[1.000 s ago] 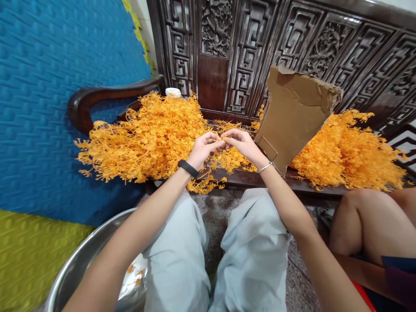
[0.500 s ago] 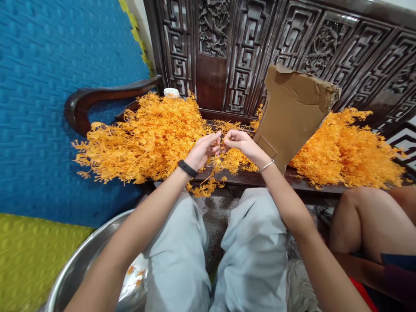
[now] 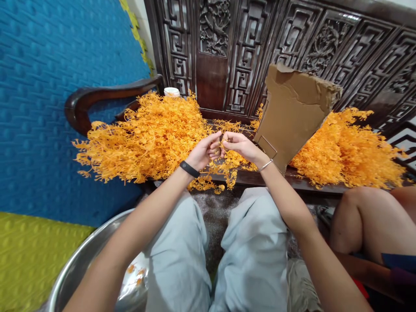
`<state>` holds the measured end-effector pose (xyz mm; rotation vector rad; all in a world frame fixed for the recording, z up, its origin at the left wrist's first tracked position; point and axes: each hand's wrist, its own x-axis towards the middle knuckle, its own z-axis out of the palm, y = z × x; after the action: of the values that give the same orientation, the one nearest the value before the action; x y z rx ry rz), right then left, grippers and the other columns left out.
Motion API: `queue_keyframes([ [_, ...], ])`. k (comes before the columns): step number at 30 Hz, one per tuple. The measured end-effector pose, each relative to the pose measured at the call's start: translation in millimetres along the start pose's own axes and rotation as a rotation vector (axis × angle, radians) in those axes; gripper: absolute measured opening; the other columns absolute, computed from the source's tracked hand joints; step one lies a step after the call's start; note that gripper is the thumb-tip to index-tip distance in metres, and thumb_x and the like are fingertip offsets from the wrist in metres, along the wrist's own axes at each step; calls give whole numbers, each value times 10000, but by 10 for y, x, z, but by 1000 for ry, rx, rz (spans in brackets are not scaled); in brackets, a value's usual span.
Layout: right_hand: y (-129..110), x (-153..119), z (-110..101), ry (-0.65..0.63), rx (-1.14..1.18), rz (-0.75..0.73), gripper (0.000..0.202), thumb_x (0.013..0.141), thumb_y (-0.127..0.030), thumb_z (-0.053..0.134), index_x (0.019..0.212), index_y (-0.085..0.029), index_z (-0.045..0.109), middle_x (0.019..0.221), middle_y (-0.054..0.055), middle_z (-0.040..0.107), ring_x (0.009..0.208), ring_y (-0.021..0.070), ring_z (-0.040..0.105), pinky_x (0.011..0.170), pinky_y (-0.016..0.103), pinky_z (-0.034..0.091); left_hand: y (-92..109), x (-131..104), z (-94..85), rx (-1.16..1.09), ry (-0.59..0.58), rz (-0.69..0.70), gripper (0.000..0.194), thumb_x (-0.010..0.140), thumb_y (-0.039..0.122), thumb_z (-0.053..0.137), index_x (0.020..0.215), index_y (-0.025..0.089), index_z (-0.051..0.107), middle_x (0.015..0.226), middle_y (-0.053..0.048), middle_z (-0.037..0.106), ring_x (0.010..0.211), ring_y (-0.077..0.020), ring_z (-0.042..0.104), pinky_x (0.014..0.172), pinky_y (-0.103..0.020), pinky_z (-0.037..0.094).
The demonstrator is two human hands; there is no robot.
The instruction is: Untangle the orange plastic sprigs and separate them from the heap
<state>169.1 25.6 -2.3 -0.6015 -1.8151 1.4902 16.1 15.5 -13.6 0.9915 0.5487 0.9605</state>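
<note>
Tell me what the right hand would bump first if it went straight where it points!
Probably the left hand with the black wristband, since the right hand points that way, though depth is hard to judge.

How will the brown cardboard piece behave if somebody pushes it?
The cardboard piece may tip easily, since it stands upright and narrows toward the bottom. Its flat middle looks fairly stiff, but the creased, torn top edge would probably bend.

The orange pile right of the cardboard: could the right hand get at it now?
Probably, though not straight across: the cardboard stands between the right hand and that orange pile, so it must likely go around.
</note>
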Motion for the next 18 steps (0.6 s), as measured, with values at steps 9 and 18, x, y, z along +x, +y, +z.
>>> queue_keyframes([
  [9,-22,-12,26,-8,33,16,371,717,-449,690,686,-172,446,614,-21,574,615,105,561,656,277,455,-15,-34,37,-57,85,43,527,801,373,540,393,174,271,318,62,200,285,-23,214,333,-201,149],
  [18,8,1,53,29,67,-10,384,685,-443,722,690,-168,455,621,-32,503,612,95,524,618,253,426,10,-44,77,-60,137,29,579,840,370,490,373,175,210,300,59,175,270,-26,204,330,-204,164],
])
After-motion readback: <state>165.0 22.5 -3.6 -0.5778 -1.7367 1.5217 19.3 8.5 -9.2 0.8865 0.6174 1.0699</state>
